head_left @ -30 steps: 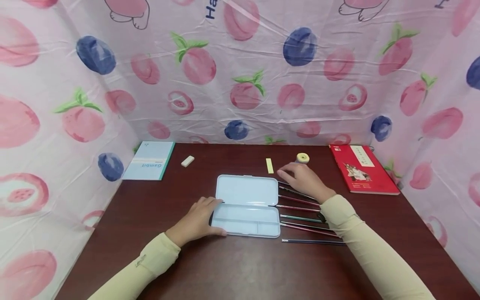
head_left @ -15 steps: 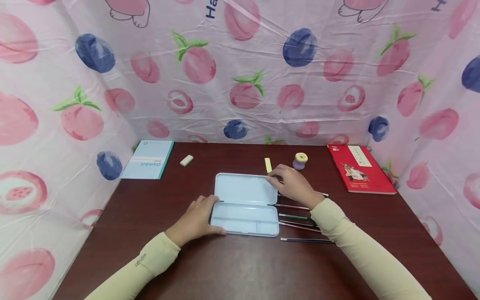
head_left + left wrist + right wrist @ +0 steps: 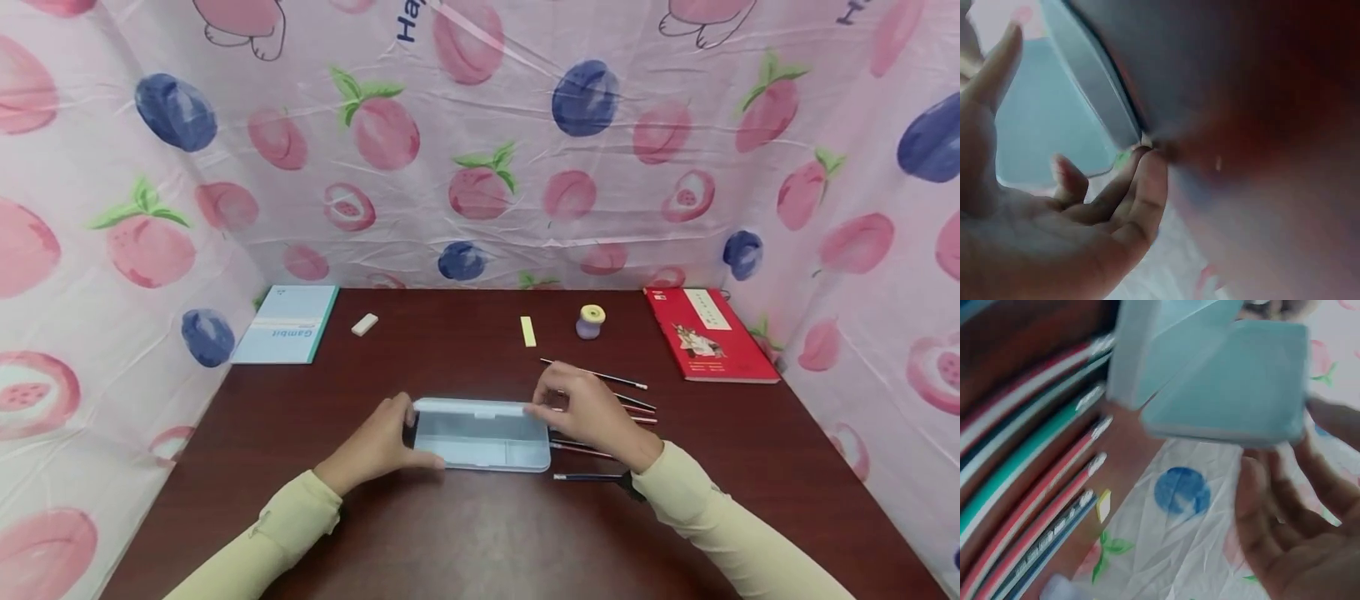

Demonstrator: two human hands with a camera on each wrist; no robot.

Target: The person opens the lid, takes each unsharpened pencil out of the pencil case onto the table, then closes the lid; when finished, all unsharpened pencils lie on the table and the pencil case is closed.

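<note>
A light blue pencil case lies in the middle of the table, with a long compartment and a small one in its base. Its hinged lid stands partly raised. My left hand holds the left end, thumb at the front edge and fingers towards the back. With the fingers of my right hand I grip the lid's right end; in the right wrist view the fingers are at the lid's edge. Several pencils lie right of the case, partly hidden under my right hand.
At the back left are a light blue notebook and a white eraser. Behind the case lie a yellow strip and a small purple-and-yellow spool-shaped object. A red book lies at the back right, near the fruit-print cloth.
My right hand has moved from above the pencils to the lid and lifted it from lying flat to partly raised. My left hand has stayed at the case's left end.
</note>
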